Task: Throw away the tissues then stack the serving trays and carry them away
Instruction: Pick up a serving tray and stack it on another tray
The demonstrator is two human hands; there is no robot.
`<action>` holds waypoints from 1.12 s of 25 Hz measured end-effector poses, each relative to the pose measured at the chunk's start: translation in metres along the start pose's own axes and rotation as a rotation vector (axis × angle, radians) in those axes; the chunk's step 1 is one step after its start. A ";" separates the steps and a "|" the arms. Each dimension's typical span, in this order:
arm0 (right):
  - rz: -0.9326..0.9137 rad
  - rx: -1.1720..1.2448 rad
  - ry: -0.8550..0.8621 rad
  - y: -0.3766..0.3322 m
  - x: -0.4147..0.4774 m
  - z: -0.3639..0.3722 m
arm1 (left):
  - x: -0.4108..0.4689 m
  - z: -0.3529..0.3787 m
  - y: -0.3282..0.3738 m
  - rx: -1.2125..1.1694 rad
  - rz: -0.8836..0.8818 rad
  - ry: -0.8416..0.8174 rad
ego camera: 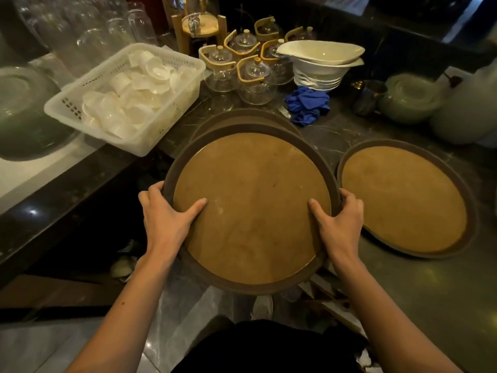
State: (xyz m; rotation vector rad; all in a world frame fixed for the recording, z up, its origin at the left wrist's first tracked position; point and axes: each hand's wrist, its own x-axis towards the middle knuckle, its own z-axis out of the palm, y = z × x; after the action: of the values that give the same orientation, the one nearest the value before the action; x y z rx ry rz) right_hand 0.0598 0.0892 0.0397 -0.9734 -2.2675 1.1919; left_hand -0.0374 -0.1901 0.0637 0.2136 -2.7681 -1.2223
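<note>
I hold a round brown serving tray point(252, 208) with a tan non-slip surface by its two sides, in front of my body and partly past the counter's edge. My left hand point(166, 214) grips its left rim, thumb on the tan surface. My right hand point(340, 219) grips its right rim the same way. Behind the held tray, the rim of another brown tray point(242, 117) shows on the dark counter, mostly hidden. A third tray point(403, 200) lies flat on the counter to the right. White crumpled tissues point(122, 266) lie low down on the left, below the counter.
A white plastic basket point(126, 100) of small white cups sits at the left. Glass teapots point(255, 74) with wooden handles, stacked white bowls point(320, 65), a blue cloth point(308, 105) and pale green lidded bowls point(408, 99) crowd the back of the dark marble counter point(349, 130).
</note>
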 end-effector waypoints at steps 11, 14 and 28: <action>0.137 -0.098 0.029 -0.010 0.084 0.070 | 0.128 0.071 -0.003 0.027 0.002 -0.144; 0.199 -0.137 0.058 -0.019 0.098 0.095 | 0.170 0.084 -0.010 0.032 0.022 -0.211; 0.317 -0.194 0.099 -0.018 0.122 0.141 | 0.228 0.123 -0.018 0.007 0.058 -0.346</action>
State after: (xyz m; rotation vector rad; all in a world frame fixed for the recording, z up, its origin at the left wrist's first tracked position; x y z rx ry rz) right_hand -0.1169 0.0938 -0.0210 -1.4761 -2.2381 1.0272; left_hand -0.2797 -0.1521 -0.0228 -0.0865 -3.0396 -1.3480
